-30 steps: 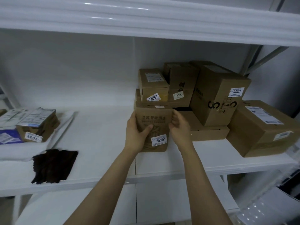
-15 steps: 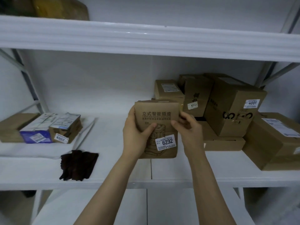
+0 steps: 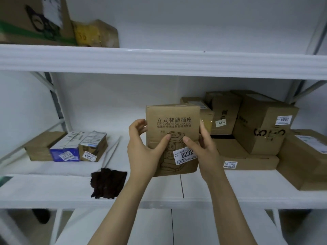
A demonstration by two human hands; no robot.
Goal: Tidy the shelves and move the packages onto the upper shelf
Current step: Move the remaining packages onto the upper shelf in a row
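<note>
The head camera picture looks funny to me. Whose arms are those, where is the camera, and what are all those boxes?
There is no machine here. A person wears a camera on their head, so you see what they see: their own two arms reaching forward.

The left hand and the right hand hold one brown box between them, upright, in the air in front of the shelves. Its sticker reads 6232.

Behind it is the middle shelf. On its right side sits a pile of brown boxes, one marked 4001. On its left lie a few smaller packages, and near the front edge a dark crumpled cloth.

Above is the upper shelf. It has two boxes at its left end, and the rest that you can see is bare. The held box is meant to go up there.
</note>
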